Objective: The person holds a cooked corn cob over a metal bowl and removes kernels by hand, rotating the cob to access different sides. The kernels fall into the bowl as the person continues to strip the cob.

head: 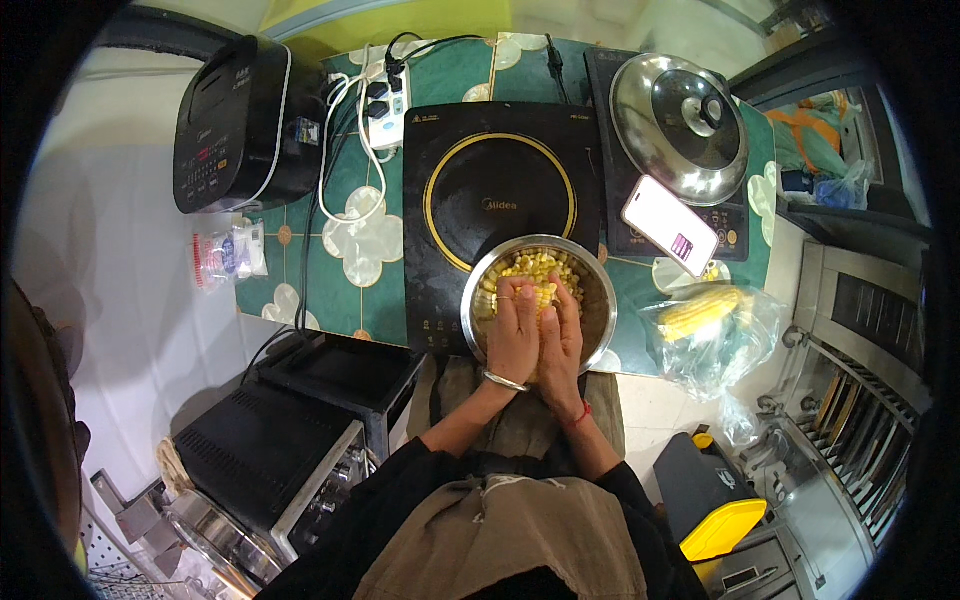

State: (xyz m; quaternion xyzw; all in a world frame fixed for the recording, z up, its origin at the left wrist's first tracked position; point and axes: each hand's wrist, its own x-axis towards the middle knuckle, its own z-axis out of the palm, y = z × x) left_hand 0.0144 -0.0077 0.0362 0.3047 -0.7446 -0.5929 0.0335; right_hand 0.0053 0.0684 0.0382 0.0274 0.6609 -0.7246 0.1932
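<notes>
Both of my hands are over a stainless steel bowl [606, 322] at the front of a black Midea induction cooktop [499, 180]. Loose yellow corn kernels [529, 264] lie inside the bowl. Between my left hand [515, 334] and my right hand [561, 341] is a piece of corn cob [541, 297], its kernel rows facing up. My fingers wrap it from both sides and hide most of it. To the right, a clear plastic bag [712, 337] holds yellow corn cobs [697, 311].
A white phone [670, 225] leans over a second cooktop [615, 232] bearing a lidded pan [679, 131]. Left of the main cooktop are a power strip [390, 116] with cables, a black Midea appliance [240, 127] and a small plastic packet [232, 255]. An oven [262, 450] stands lower left.
</notes>
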